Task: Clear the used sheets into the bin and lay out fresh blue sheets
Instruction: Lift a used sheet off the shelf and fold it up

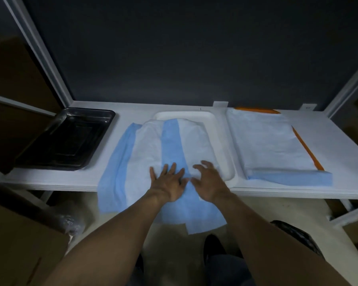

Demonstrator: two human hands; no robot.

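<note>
A partly unfolded blue and white sheet lies across the white tray in the middle of the table, its near edge hanging over the table front. My left hand presses flat on the sheet with straight fingers. My right hand rests beside it on the sheet, fingers spread and slightly bent. To the right, a folded stack of sheets, white on top with a blue edge, lies on an orange tray.
A black metal tray sits at the table's left end. A dark wall panel stands behind the white table. A black mesh bin is on the floor at the lower right. Cardboard boxes stand at the left.
</note>
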